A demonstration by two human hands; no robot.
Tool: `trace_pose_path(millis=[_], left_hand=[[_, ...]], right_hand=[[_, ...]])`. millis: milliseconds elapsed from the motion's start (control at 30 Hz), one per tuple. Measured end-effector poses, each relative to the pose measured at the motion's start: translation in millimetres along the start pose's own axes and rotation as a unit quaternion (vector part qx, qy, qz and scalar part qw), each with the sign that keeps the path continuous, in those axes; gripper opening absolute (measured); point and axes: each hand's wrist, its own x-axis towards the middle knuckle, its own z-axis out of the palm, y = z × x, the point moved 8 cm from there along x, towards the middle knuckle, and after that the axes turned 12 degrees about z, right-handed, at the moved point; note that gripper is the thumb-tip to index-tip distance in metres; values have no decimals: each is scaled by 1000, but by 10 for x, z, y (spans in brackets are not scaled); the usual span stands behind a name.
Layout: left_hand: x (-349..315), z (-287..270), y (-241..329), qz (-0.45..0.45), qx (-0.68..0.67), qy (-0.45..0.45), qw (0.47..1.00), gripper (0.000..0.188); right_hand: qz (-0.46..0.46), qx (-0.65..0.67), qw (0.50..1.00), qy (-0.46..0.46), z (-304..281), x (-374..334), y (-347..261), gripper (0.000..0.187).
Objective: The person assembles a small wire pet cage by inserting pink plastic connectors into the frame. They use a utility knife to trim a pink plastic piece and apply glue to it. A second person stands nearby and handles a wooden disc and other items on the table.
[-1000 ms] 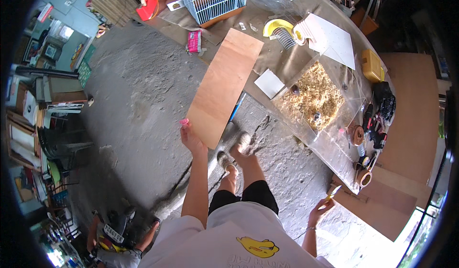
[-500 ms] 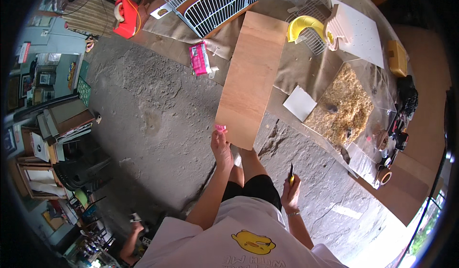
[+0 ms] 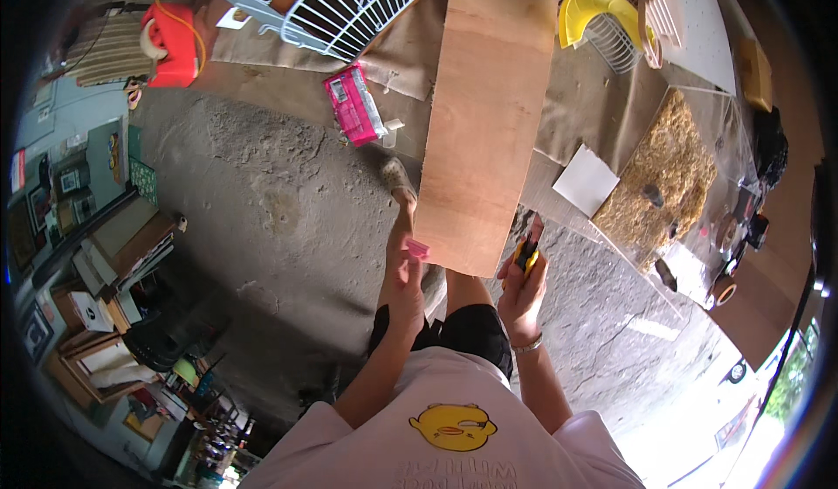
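Observation:
In front of me a long plywood board [image 3: 484,131] stretches from the low covered bench down toward my legs. My left hand [image 3: 405,292] is closed at its near left corner, pinching a small pink piece [image 3: 418,249] whose kind I cannot make out. Beside the near right corner, my right hand [image 3: 524,297] grips a yellow and black utility knife [image 3: 526,255], its blade out and pointing away from me. The blade looks apart from the wood. Left of the board lies a pink packet [image 3: 353,103], with a small translucent piece [image 3: 391,131] next to it.
A white wire cage [image 3: 349,9] stands at the far side. To the right are a yellow curved tube [image 3: 598,13], a white square sheet [image 3: 587,181] and a clear bin with wood shavings [image 3: 668,166]. A red tape dispenser [image 3: 177,48] sits far left, above rough concrete floor [image 3: 262,192].
My right hand has risen with the knife, from beside my thigh to the board's near right corner. A foot has come forward left of the board. The whole view has shifted.

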Motion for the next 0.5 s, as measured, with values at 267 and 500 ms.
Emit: trace_pose_path(millis=[267,500], left_hand=[[1129,1172,1088,182,385,-341,838,11],[1506,1656,1056,458,465,-342,676,8]], right_hand=[[73,-76,993,54,305,27,-177,38],[4,-164,979,124,623,404,-546,42]])
